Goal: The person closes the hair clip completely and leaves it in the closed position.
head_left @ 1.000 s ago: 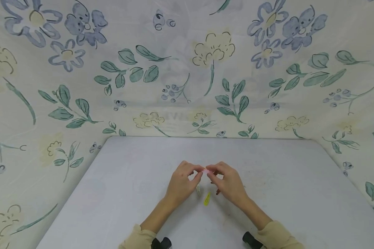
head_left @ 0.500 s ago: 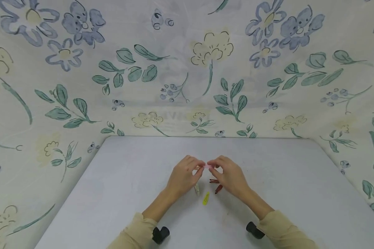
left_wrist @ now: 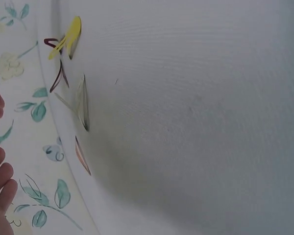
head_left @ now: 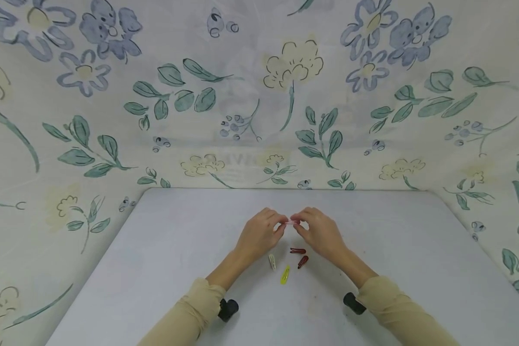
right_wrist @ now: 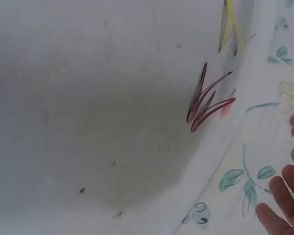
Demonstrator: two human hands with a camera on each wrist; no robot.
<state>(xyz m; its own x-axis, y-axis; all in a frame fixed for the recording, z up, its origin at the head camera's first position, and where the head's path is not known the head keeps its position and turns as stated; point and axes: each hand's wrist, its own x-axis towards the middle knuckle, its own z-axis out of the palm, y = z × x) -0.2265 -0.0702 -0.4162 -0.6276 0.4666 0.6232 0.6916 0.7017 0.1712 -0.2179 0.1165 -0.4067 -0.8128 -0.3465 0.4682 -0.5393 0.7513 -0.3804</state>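
Both hands meet over the far middle of the table with a small pink hair clip (head_left: 290, 222) between them. My left hand (head_left: 260, 231) pinches its left end between thumb and fingertips, and my right hand (head_left: 322, 234) pinches the right end. Fingers cover much of the clip. Nearer on the table lie a cream hair clip (head_left: 272, 262), a yellow hair clip (head_left: 285, 275) and two dark red hair clips (head_left: 298, 251), their arms spread apart. An orange hair clip (left_wrist: 82, 155) shows in the left wrist view, but my left hand hides it in the head view.
The white table (head_left: 190, 216) reaches back to a flower-printed cloth (head_left: 242, 96) that hangs behind it and along both sides. Black wrist devices (head_left: 228, 310) sit under the cuffs. Small dark specks (right_wrist: 82, 190) dot the surface on the right.
Both hands have moved up and away toward the far edge, holding the pink hair clip together. The dark red hair clips, partly covered before, now lie in full view.
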